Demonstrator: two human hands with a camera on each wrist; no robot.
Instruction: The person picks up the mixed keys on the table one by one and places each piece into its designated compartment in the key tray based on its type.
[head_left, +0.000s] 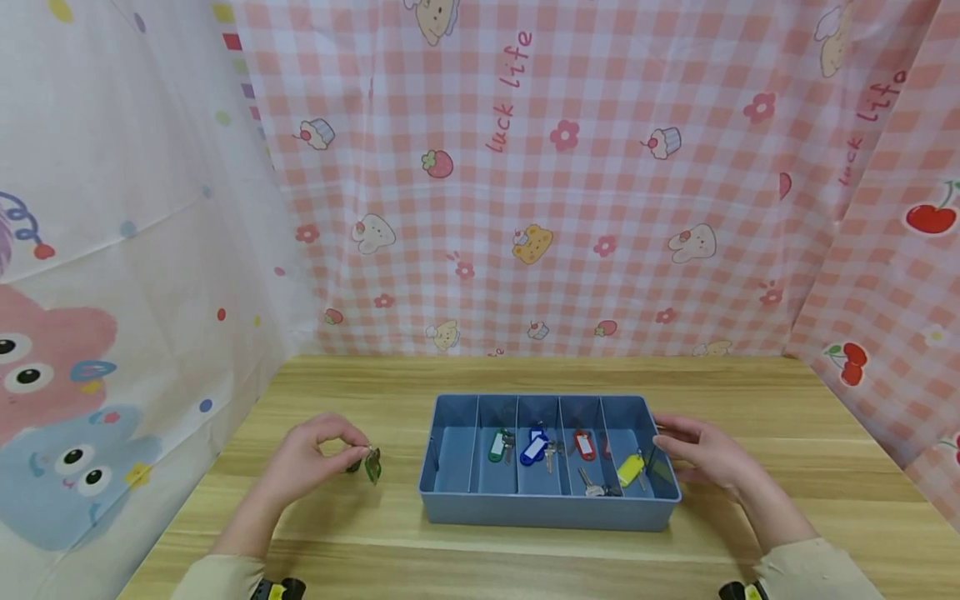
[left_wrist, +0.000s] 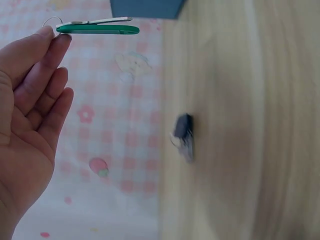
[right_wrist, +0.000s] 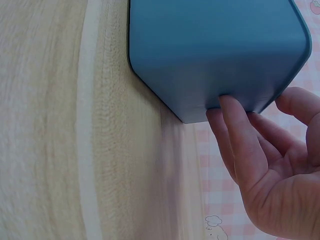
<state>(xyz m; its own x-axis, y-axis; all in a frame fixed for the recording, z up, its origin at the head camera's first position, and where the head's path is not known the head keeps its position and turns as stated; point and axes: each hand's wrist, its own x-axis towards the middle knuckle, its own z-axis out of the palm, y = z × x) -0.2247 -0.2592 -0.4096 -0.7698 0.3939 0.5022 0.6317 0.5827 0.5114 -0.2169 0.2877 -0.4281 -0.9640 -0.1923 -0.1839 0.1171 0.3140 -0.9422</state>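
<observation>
My left hand pinches the ring of a key with a green key tag, which hangs above the table left of the box. A dark key tag with a key lies blurred on the table below. My right hand holds the right end of the blue-grey divided box, thumb at the rim and fingertips against the outer wall. Inside the box, from left to right, lie a green tag, blue tags, a red tag and a yellow tag, with keys.
Loose-looking keys lie near the front wall of the red tag's compartment, beside a dark piece. The wooden table extends around the box. A checked cloth hangs behind, with printed cloths on both sides.
</observation>
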